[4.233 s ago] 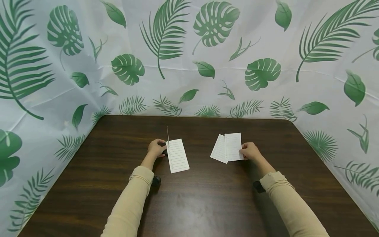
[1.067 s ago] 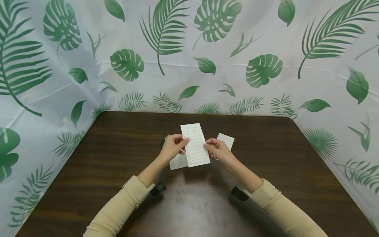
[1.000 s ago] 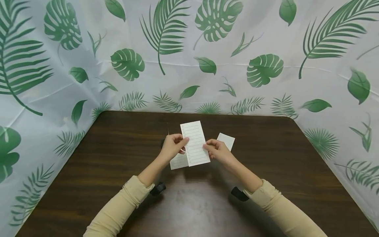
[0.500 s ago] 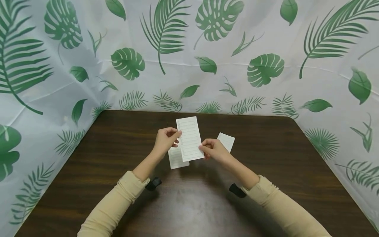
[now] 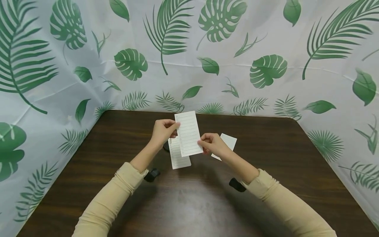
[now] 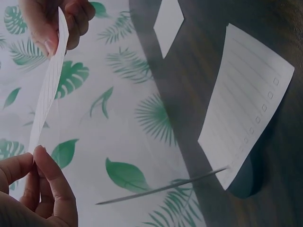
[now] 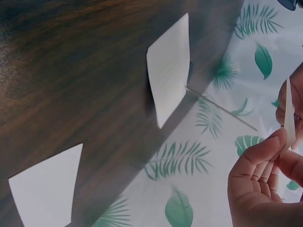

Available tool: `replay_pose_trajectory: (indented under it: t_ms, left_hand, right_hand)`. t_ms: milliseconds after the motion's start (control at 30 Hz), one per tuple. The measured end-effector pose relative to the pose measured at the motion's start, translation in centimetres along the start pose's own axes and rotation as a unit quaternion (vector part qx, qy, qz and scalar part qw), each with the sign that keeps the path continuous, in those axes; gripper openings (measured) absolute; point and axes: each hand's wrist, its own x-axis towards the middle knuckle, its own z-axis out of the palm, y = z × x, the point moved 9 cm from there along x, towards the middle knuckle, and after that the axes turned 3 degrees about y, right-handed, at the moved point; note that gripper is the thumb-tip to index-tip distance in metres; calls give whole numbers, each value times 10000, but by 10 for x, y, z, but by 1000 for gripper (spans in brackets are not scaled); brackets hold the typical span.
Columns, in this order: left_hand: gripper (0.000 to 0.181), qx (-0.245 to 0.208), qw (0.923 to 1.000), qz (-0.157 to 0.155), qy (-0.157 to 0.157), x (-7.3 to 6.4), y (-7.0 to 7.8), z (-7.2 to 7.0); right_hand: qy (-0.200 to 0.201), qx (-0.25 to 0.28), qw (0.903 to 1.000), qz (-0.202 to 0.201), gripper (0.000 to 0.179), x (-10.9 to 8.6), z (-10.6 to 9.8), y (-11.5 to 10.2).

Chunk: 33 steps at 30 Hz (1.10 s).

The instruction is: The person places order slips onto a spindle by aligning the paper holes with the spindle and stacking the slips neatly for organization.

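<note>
A white lined checklist sheet is held up above the table, tilted, between both hands. My left hand pinches its left edge near the top, thumb in front. Its lower right edge is pinched by my right hand. Behind and below it, more lined paper lies pierced near one end by a thin metal spike. That spike rises from a dark rounded base, mostly covered by the paper. The held sheet shows nearly edge-on in both wrist views.
Another loose white sheet lies on the brown wooden table, partly behind my right hand. A white cloth with green leaf prints hangs behind the table and along its sides.
Earlier, my left hand was at the spike's base and my right at two loose sheets. One sheet is now held by both hands, and it has risen and shifted slightly left over the last second.
</note>
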Motion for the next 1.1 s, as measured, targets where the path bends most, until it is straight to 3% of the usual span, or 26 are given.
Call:
replay_pose_trajectory:
  t_ms: [200, 433, 700, 900, 1100]
  left_hand:
    - [25, 117, 9997, -178, 99, 5, 4, -8]
    - [19, 545, 9953, 403, 685, 13, 11, -20]
    - [18, 567, 9887, 647, 1230, 17, 2, -33]
    - [18, 875, 9811, 1014, 1397, 19, -2, -36]
    - [18, 1053, 9780, 1029, 1477, 18, -9, -38]
  right_hand:
    - [-70, -94, 9999, 45, 16, 9, 3, -4]
    - [52, 109, 9997, 203, 16, 24, 7, -2]
    - [91, 262, 9993, 253, 16, 37, 16, 0]
    - [150, 363, 9984, 399, 16, 43, 19, 7]
    - [119, 383, 9984, 404, 15, 45, 26, 10]
